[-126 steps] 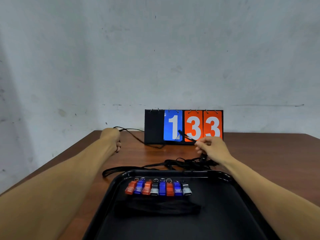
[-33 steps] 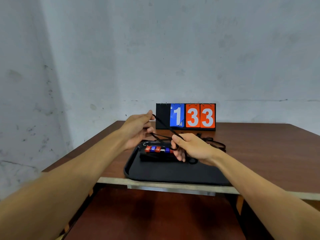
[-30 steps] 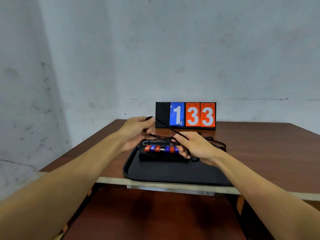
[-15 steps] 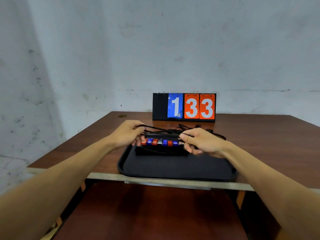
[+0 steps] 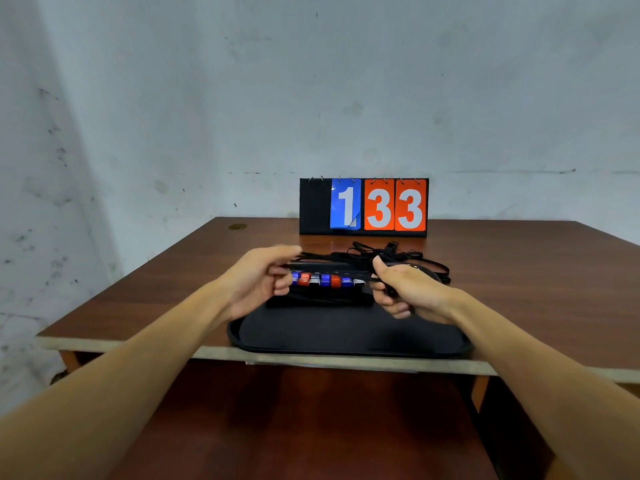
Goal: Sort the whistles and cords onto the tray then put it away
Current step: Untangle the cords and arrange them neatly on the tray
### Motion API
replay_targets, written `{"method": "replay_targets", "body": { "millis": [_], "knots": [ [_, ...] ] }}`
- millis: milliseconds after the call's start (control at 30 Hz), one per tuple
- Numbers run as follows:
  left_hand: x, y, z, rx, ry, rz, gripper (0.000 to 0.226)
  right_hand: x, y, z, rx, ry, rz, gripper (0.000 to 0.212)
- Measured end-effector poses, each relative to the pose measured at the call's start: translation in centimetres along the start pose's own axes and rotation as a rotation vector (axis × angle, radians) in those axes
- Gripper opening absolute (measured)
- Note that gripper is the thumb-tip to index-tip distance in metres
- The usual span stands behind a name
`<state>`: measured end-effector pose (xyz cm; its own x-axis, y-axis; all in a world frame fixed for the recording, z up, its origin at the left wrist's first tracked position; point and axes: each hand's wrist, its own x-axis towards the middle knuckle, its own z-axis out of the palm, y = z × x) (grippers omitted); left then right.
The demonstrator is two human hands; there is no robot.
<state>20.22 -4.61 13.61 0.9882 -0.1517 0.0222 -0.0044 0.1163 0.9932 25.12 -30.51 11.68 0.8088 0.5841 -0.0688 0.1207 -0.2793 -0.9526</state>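
Observation:
A black tray [image 5: 346, 339] lies at the table's near edge. Across its far part runs a row of several red, blue and silver whistles [image 5: 325, 280], with a flat bundle of black cords [image 5: 322, 299] just in front of them. More black cords [image 5: 384, 254] lie tangled on the table behind the tray. My left hand [image 5: 259, 282] hovers at the row's left end with curled fingers and pinches one end of a black cord. My right hand [image 5: 405, 289], at the row's right end, grips the same cord, which stretches above the whistles.
A flip scoreboard [image 5: 363, 206] showing 1 and 33 stands at the back of the brown table [image 5: 519, 289], against the wall. A small round mark [image 5: 237, 226] sits near the far left corner. Reddish floor shows below the table edge.
I have stepped back from the table, so the tray now looks farther away. Both hands have lowered the stretched cord from above the tray down to just over the whistle row.

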Motion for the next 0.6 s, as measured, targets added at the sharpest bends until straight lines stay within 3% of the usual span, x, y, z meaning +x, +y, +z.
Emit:
{"method": "replay_targets", "body": {
  "millis": [100,200,300,367,433,500,600],
  "knots": [
    [0.3,-0.5,0.4,0.596,0.095,0.044,0.045,0.1,0.1,0.0,0.041,0.002,0.049,0.051],
    [0.1,-0.3,0.4,0.786,0.124,0.078,0.038,-0.1,0.3,-0.1,0.082,-0.010,0.058,0.043],
    [0.1,0.5,0.5,0.393,0.158,0.178,0.038,-0.3,0.5,-0.2,0.067,-0.003,0.038,0.035],
    [0.2,0.9,0.8,0.007,0.123,0.173,0.038,-0.3,0.6,-0.1,0.061,-0.004,0.032,0.032],
    [0.3,1.0,1.4,-0.228,0.119,0.142,0.033,-0.1,0.6,0.3,0.079,-0.011,0.022,0.032],
    [0.4,0.9,2.1,-0.338,0.163,0.134,0.023,-0.1,0.4,0.7,0.095,-0.006,0.001,0.032],
    [0.5,0.4,2.6,-0.190,0.298,0.164,0.019,-0.2,0.3,0.9,0.060,0.036,-0.039,0.031]
  ]
}}
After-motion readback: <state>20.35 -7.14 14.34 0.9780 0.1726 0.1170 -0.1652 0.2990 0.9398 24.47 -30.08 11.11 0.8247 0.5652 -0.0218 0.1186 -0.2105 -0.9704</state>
